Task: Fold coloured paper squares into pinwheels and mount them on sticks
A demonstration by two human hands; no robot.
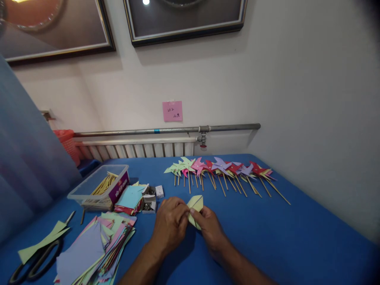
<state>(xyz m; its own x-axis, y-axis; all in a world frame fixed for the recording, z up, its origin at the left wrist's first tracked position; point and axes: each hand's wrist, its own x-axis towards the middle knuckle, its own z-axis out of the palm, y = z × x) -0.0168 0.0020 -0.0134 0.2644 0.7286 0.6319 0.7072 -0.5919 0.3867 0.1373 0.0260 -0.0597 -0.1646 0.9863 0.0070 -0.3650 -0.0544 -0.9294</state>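
Note:
Between my two hands is a pale yellow-green sheet of paper point(196, 202) with slits and its corners curving up. My left hand point(171, 221) is closed, its fingertips pinching the paper's left edge. On the other side my right hand point(209, 229) grips the paper, thumb on top and fingers behind. Just left of my left hand sit small open boxes of metal pins point(149, 207). Paper pinwheels point(221, 165) on sticks lie in a row beyond my hands, in green, pink, red and purple.
A clear plastic box point(86, 194) holds wooden sticks point(105, 184). Nearby are blue and red paper squares point(130, 196) and a stack of coloured cut paper point(83, 249). Scissors point(44, 259) lie at the left under a green paper scrap point(44, 241). A radiator point(142, 149) stands behind the blue table point(267, 233).

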